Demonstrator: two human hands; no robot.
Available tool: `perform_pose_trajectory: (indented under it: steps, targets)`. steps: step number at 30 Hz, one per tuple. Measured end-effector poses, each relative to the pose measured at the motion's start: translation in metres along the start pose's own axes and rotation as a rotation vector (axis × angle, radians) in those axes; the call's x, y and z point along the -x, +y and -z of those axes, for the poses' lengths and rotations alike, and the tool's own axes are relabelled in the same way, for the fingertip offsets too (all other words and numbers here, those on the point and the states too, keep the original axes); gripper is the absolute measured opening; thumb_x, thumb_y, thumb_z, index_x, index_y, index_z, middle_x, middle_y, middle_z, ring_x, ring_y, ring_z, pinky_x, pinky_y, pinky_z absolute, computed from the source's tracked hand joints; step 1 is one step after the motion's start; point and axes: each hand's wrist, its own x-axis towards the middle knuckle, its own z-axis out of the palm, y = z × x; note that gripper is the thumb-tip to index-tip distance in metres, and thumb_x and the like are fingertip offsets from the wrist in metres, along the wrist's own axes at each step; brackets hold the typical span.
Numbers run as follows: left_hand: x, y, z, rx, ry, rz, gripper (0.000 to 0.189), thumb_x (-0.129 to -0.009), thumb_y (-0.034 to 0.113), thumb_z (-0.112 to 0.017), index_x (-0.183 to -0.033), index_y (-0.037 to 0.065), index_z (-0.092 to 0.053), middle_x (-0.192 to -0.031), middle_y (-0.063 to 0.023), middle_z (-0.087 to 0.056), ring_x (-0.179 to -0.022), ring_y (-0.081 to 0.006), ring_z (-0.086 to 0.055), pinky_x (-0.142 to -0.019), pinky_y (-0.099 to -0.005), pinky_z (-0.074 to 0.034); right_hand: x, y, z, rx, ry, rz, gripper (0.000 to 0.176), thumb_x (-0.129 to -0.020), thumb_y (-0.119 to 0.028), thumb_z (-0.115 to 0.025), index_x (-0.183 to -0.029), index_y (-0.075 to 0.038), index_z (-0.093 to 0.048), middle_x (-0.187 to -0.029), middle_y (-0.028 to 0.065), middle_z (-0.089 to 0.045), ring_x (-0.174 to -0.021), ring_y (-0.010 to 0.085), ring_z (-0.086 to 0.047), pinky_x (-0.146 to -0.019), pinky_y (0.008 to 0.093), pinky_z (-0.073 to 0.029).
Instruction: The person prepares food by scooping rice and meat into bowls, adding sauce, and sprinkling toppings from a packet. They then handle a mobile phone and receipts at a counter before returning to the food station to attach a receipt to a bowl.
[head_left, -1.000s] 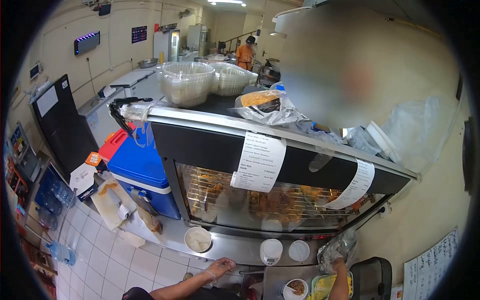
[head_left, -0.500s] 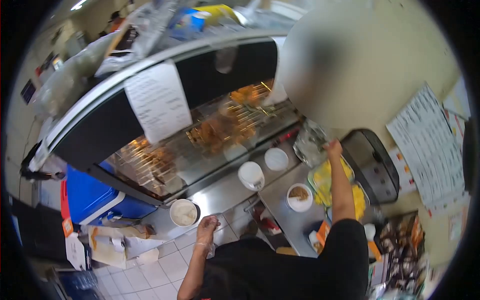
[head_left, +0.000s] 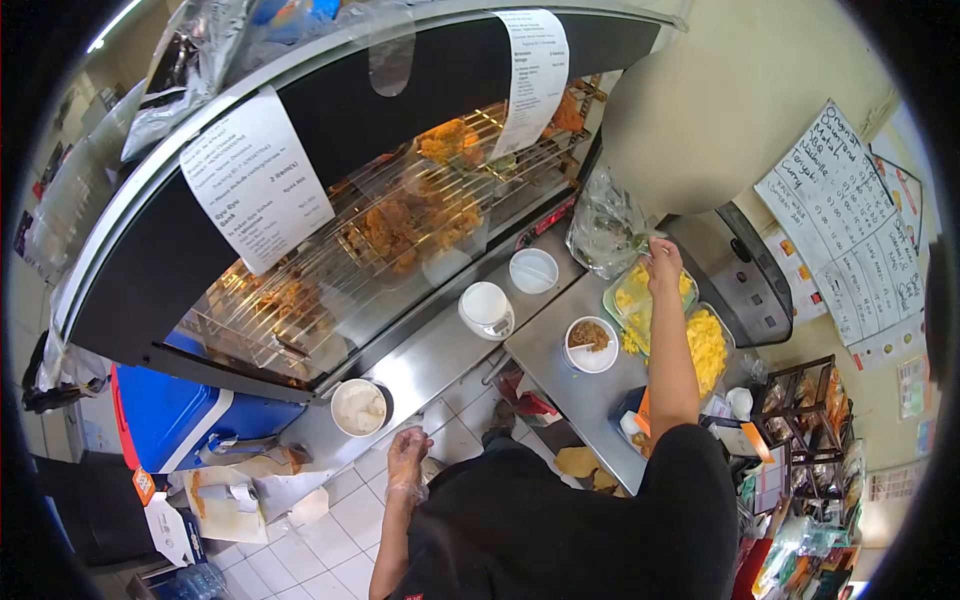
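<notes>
Round patch point(head_left: 690, 130) — blurred; cooler point(head_left: 165, 420) — partly hidden

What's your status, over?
Left hand: loosely curled, near white bowl. Right hand: at plastic bag's edge, grip unclear. Forearm partly hides yellow food.

1. This is a commercial food kitchen, probably a takeaway.
2. Across the upper left, a glass-fronted display cabinet point(head_left: 400, 130) holds browned pieces point(head_left: 400, 225), perhaps fried chicken; the glass makes it hard to tell.
3. Printed order slips point(head_left: 257, 180) hang on its front.
4. Right of centre, a steel counter point(head_left: 585, 410) bears yellow food point(head_left: 706, 345), near a clear plastic bag point(head_left: 605, 225).
5. A handwritten wall list point(head_left: 840, 225), upper right, includes "Teriyaki" and "Curry".
</notes>
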Motion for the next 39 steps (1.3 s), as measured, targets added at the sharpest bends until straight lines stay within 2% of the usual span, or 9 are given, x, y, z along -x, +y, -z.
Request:
perform_pose_trajectory:
  steps: [7, 11, 15, 18, 20, 26, 28, 32, 39]
  targets:
    - [-0.016, 0.003, -0.003, 0.041, 0.060, 0.001, 0.026, -0.089, 0.026, -0.068, -0.104, 0.007, -0.059, -0.091, -0.0022, -0.061, -0.081, -0.0127, -0.061, -0.075, -0.0244, -0.046, 0.149, -0.006, 0.035, 0.609, -0.613, 0.220, 0.016, -0.083, -0.001, -0.063, -0.098, -0.004, -0.062, -0.090, 0.0014, -0.064, -0.091, 0.0122, -0.059, -0.075, 0.0270, -0.047]
    - [-0.021, 0.007, -0.003, 0.015, 0.020, 0.004, 0.027, -0.089, 0.026, -0.068, -0.104, 0.006, -0.059, -0.092, -0.0023, -0.061, -0.082, -0.0129, -0.061, -0.076, -0.0247, -0.046, 0.190, 0.006, 0.043, 0.784, -0.692, 0.210, 0.009, -0.081, 0.001, -0.065, -0.089, -0.003, -0.062, -0.091, 0.0050, -0.063, -0.083, 0.0150, -0.060, -0.077, 0.0297, -0.047]
    - [-0.024, 0.012, -0.007, -0.093, -0.044, -0.044, 0.027, -0.090, 0.029, -0.066, -0.102, 0.006, -0.060, -0.093, -0.0030, -0.062, -0.085, -0.0128, -0.060, -0.078, -0.0251, -0.046, 0.217, 0.000, 0.037, 1.222, -0.649, 0.572, 0.024, -0.074, -0.003, -0.068, -0.097, -0.005, -0.063, -0.098, 0.0128, -0.061, -0.099, 0.0321, -0.056, -0.085, 0.0386, -0.045]
    - [-0.029, 0.006, 0.000, -0.149, -0.075, -0.115, 0.027, -0.092, 0.032, -0.061, -0.101, 0.006, -0.060, -0.091, -0.0020, -0.062, -0.082, -0.0101, -0.056, -0.075, -0.0244, -0.043, 0.243, -0.020, 0.000, 1.073, -0.481, 0.755, 0.026, -0.077, -0.001, -0.063, -0.103, -0.006, -0.064, -0.102, 0.0151, -0.058, -0.098, 0.0334, -0.057, -0.089, 0.0394, -0.045]
    - [-0.030, 0.003, -0.002, -0.099, -0.073, -0.148, 0.028, -0.093, 0.032, -0.060, -0.102, 0.006, -0.060, -0.090, -0.0014, -0.062, -0.078, -0.0091, -0.053, -0.072, -0.0241, -0.042, 0.262, -0.045, -0.037, 0.727, -0.540, 0.442, 0.024, -0.079, -0.001, -0.062, -0.103, -0.004, -0.064, -0.102, 0.0141, -0.059, -0.100, 0.0314, -0.058, -0.091, 0.0363, -0.045]
    - [-0.019, 0.008, 0.015, -0.046, -0.083, -0.146, 0.039, -0.092, 0.036, -0.062, -0.111, 0.003, -0.057, -0.096, -0.0046, -0.063, -0.087, -0.0130, -0.060, -0.078, -0.0267, -0.045, 0.306, -0.124, -0.155, 0.467, -0.684, 0.871, 0.022, -0.083, -0.007, -0.065, -0.103, 0.000, -0.062, -0.107, 0.0104, -0.060, -0.098, 0.0230, -0.059, -0.087, 0.0315, -0.046]
    - [-0.014, 0.004, 0.027, 0.057, -0.104, -0.203, 0.039, -0.090, 0.036, -0.065, -0.110, 0.003, -0.057, -0.096, -0.0050, -0.063, -0.088, -0.0141, -0.061, -0.078, -0.0275, -0.046, 0.323, -0.155, -0.195, 0.222, -0.718, 0.754, 0.047, -0.081, -0.014, -0.070, -0.124, -0.004, -0.054, -0.119, 0.0108, -0.056, -0.105, 0.0242, -0.055, -0.093, 0.0345, -0.044]
    - [-0.008, -0.002, 0.055, 0.108, -0.014, -0.171, 0.030, -0.091, 0.028, -0.065, -0.108, 0.004, -0.058, -0.093, -0.0042, -0.063, -0.084, -0.0147, -0.063, -0.071, -0.0241, -0.047, 0.338, -0.243, -0.284, -0.108, -0.965, 0.679, 0.116, -0.073, -0.028, -0.081, -0.150, -0.012, 0.005, -0.147, 0.0262, -0.026, -0.134, 0.0369, -0.034, -0.110, 0.0440, -0.029]
    - [0.010, -0.013, 0.103, 0.305, 0.086, -0.197, 0.023, -0.092, 0.021, -0.063, -0.108, 0.006, -0.058, -0.090, -0.0051, -0.064, -0.078, -0.0156, -0.064, -0.067, -0.0241, -0.048, 0.342, -0.300, -0.407, -0.401, -0.930, 0.716, 0.121, -0.080, -0.021, -0.077, -0.142, -0.007, 0.026, -0.136, 0.0210, -0.043, -0.120, 0.0258, -0.049, -0.103, 0.0368, -0.039]
